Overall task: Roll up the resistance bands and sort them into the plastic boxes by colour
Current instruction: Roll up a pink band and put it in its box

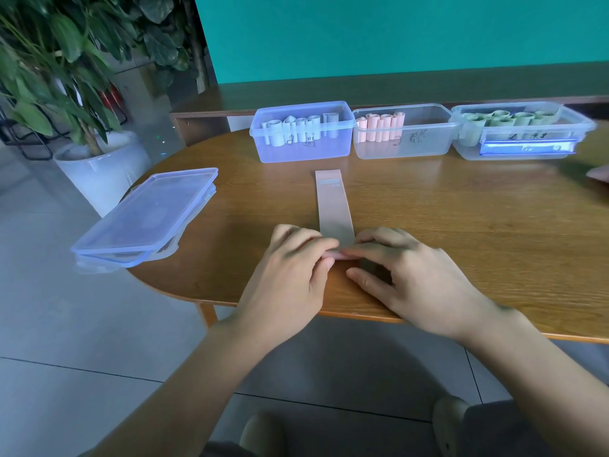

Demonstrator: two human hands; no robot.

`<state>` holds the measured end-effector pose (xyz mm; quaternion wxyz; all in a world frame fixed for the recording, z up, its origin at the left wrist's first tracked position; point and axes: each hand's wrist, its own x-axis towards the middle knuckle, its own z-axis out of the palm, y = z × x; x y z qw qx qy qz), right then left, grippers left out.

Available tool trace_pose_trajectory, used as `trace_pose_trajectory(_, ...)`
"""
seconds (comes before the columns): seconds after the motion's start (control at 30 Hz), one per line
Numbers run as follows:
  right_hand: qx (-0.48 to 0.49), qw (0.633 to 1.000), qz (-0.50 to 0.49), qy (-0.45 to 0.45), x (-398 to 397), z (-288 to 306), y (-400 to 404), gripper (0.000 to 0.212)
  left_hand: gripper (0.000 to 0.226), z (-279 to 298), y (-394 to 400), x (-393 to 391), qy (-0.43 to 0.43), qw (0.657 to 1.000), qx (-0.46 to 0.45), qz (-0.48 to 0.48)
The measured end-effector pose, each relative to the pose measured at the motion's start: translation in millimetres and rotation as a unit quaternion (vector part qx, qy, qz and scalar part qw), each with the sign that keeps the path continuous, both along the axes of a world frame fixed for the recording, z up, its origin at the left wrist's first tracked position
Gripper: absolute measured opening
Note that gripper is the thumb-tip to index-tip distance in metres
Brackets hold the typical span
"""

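Note:
A pink resistance band [333,206] lies flat on the wooden table [461,225], running away from me. Its near end is curled into a small roll. My left hand [290,272] and my right hand [405,275] pinch that roll from either side with their fingertips. Three plastic boxes stand in a row at the back. The left box [301,146] holds pale blue rolls, the middle box [403,143] holds pink rolls, and the right box [520,140] holds green rolls.
A stack of clear lids [145,219] overhangs the table's left edge. A potted plant in a white pot [99,169] stands on the floor to the left. Another pink band's end [598,174] shows at the right edge. The table's front edge lies under my wrists.

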<state>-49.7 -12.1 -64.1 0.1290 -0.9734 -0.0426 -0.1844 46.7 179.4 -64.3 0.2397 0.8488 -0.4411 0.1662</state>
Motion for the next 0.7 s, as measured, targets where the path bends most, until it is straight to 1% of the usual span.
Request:
trace_pose_trajectory(0.1, 0.006, 1.000, -0.006, 0.006, 3, 0, -1, 0.036, 0.021, 1, 0, 0, 0.004, 1.000, -0.001, -0.010)
trace_pose_trajectory(0.3, 0.045, 0.999, -0.013, -0.011, 2, 4, 1, 0.032, 0.029, 7, -4, 3, 0.034, 0.999, 0.027, 0.003)
trace_pose_trajectory(0.4, 0.036, 0.999, -0.022, 0.007, 4, 3, -1, 0.036, 0.034, 7, -6, 8, 0.048, 0.999, 0.024, -0.002)
trace_pose_trajectory(0.53, 0.034, 0.999, -0.033, 0.015, 11, 3, -4, 0.037, 0.034, 8, -6, 8, 0.042, 0.999, -0.010, 0.001)
trace_pose_trajectory(0.63, 0.022, 0.999, -0.037, 0.019, 15, 2, -7, 0.039, 0.042, 9, -7, 8, 0.045, 0.999, -0.009, -0.005)
trace_pose_trajectory(0.7, 0.025, 0.999, -0.036, 0.018, 16, 3, -6, 0.037, 0.043, 9, -9, 10, 0.057, 0.998, -0.004, 0.000)
